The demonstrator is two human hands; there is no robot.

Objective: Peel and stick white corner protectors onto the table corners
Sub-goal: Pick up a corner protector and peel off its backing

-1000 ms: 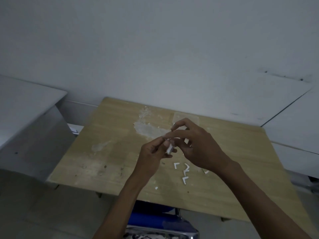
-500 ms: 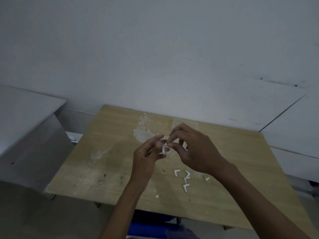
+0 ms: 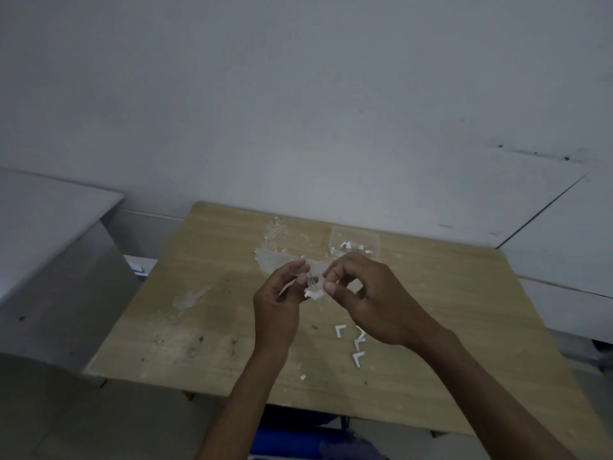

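Both hands have parted slightly since a second ago, and a white flap now hangs between them. Left hand (image 3: 278, 293) pinches the corner protector (image 3: 313, 288) in curled fingertips above the worktop (image 3: 464, 327); right hand (image 3: 368, 293) nips at its edge with thumb and forefinger, apparently working at the backing. Peeled L-shaped backings (image 3: 356, 343) lie on the wood beneath, and a clear bag (image 3: 355, 244) sits beyond. Risk, as I judge it: exposed adhesive could fold onto itself or catch a fingertip if the small piece twists in the pinch.
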